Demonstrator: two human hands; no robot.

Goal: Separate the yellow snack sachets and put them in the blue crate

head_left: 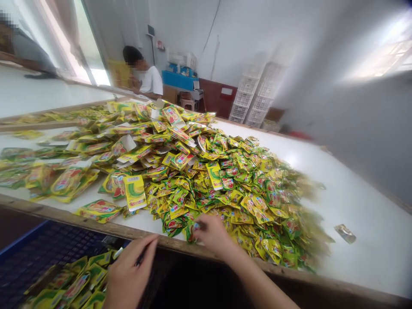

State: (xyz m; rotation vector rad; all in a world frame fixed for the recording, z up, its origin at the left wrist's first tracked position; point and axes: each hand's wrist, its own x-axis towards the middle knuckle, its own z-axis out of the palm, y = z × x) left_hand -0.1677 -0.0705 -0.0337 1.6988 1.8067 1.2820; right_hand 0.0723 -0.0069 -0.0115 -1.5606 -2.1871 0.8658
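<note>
My right hand reaches over the table's front edge into a heap of small yellow-green candy sachets. Its fingers are closed around the edge of one sachet at the front of the pile. Just left of it, by the wooden rim, is my left hand. Thumb and fingers there come together; whatever may lie between them is hidden. Beyond the left hand, a yellow flat box with a barcode leans on the pile, and a larger flat packet lies beside it.
Below left, a blue plastic basket holds several yellow boxes. A wooden rim borders the white table. A single sachet lies at right. A person in white sits behind, near stacked white crates; another person is far left.
</note>
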